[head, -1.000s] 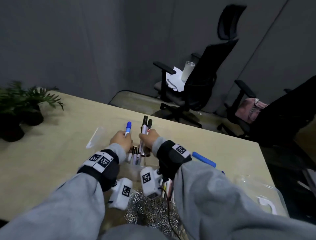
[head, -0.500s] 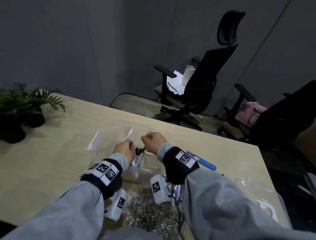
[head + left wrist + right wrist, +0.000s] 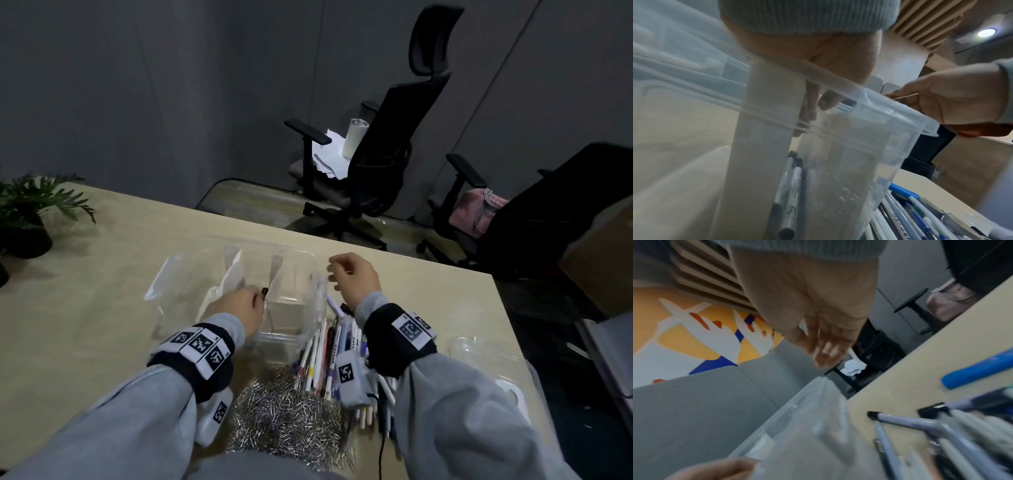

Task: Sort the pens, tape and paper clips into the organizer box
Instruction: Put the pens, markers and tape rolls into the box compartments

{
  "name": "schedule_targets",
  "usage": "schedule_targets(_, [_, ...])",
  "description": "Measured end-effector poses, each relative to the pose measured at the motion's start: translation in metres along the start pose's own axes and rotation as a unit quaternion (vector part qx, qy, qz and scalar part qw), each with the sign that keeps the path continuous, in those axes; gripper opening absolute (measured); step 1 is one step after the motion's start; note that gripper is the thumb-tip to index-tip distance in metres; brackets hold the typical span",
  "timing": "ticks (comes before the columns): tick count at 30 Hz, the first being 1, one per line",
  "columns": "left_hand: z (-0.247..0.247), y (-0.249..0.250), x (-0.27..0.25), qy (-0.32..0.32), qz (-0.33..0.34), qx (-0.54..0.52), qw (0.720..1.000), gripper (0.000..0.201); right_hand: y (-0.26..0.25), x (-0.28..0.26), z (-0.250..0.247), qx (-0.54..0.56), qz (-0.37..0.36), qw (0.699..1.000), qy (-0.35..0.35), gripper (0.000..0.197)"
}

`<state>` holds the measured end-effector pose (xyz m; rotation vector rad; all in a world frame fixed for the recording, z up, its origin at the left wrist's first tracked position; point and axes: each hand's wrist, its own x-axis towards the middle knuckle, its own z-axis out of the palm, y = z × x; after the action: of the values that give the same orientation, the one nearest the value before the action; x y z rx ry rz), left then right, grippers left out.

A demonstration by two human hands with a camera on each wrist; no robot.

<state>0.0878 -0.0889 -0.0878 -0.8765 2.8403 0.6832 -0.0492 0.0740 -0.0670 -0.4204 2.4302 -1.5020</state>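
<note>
Left hand (image 3: 239,308): inside the organizer box (image 3: 284,337), fingers curled around dark markers (image 3: 791,183) standing in a compartment beside a divider. Right hand (image 3: 356,279): released, grasping nothing, above the box's 3 o'clock rim. Pens (image 3: 329,356): heaped on the tabletop (image 3: 85,308), touching that rim. Paper clips (image 3: 287,421): piled at 6 o'clock. Tape: not identifiable. Potted plant (image 3: 27,212) at 9 o'clock; office chairs (image 3: 380,164) past the far edge.
</note>
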Motion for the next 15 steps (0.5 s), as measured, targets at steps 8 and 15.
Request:
schedule_targets(8, [-0.001, 0.008, 0.016, 0.104, 0.057, -0.053, 0.992, 0.031, 0.077, 0.009, -0.038, -0.155, 0.116, 0.978, 0.073, 0.023])
schedule_targets(15, [0.002, 0.007, 0.014, 0.105, 0.045, -0.073, 0.991, 0.029, 0.094, 0.028, -0.011, -0.311, 0.100, 0.944, -0.045, 0.020])
